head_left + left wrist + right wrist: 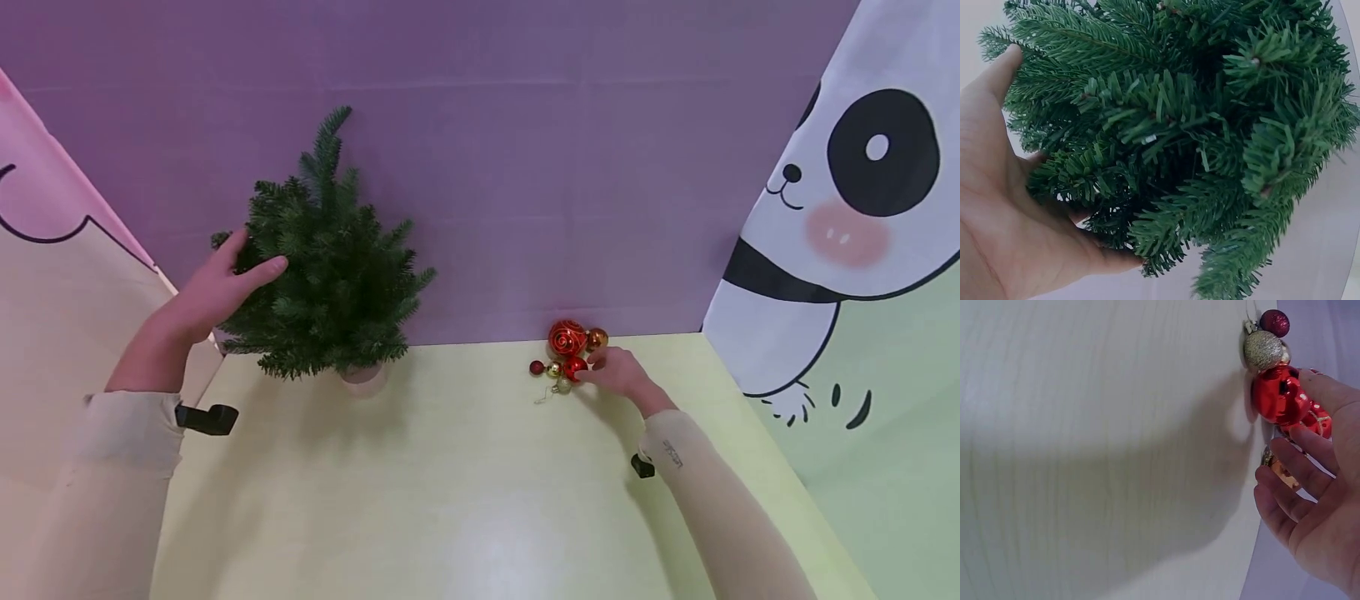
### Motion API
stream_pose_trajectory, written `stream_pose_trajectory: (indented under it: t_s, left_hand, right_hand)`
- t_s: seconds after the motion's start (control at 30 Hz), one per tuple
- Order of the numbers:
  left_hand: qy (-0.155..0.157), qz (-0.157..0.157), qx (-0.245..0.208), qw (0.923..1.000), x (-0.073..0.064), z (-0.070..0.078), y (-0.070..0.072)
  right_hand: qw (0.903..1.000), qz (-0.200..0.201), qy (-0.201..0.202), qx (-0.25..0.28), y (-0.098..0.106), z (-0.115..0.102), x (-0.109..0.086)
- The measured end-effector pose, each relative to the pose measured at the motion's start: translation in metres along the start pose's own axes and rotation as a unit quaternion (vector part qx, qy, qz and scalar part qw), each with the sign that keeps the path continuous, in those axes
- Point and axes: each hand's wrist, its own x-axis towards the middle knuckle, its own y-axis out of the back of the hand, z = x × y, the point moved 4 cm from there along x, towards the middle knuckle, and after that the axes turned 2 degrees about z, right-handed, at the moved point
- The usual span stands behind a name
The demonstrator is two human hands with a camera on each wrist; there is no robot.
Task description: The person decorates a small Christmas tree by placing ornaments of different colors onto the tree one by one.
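Note:
A small artificial Christmas tree (330,258) with dense green needles leans leftward on the left side of the table, in a pale pot (364,380). My left hand (213,287) cups its left side. In the left wrist view the thumb lies along an outer branch and the other fingers reach under the foliage (1166,119), partly hidden. Far to the right, my right hand (618,375) is at a shiny red bauble (1280,395); thumb and index finger pinch its edge, the other fingers loosely bent. Behind it lies a larger red bauble (566,338) with a glittery swirl.
Around the red bauble sit an orange-gold bauble (597,338), a dark red one (537,367), a shiny gold one (554,369) and a glittery gold one (1264,350) with a thread loop. The pale table (420,483) ends at a purple backdrop (480,208). A panda-printed panel (847,250) borders the right.

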Motion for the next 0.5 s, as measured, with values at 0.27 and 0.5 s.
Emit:
stream_pose_trajectory:
  t_s: [0.27, 0.5]
  left_hand:
    - [-0.002, -0.001, -0.017, 0.9998, 0.0032, -0.0074, 0.0017]
    - [0.007, -0.004, -0.017, 0.9998, 0.0032, -0.0074, 0.0017]
  right_hand:
    - [0.9991, -0.007, -0.035, 0.022, -0.0028, 0.0052, 0.0048]
    - [0.9988, -0.01, -0.033, 0.034, -0.0058, 0.0044, 0.0102]
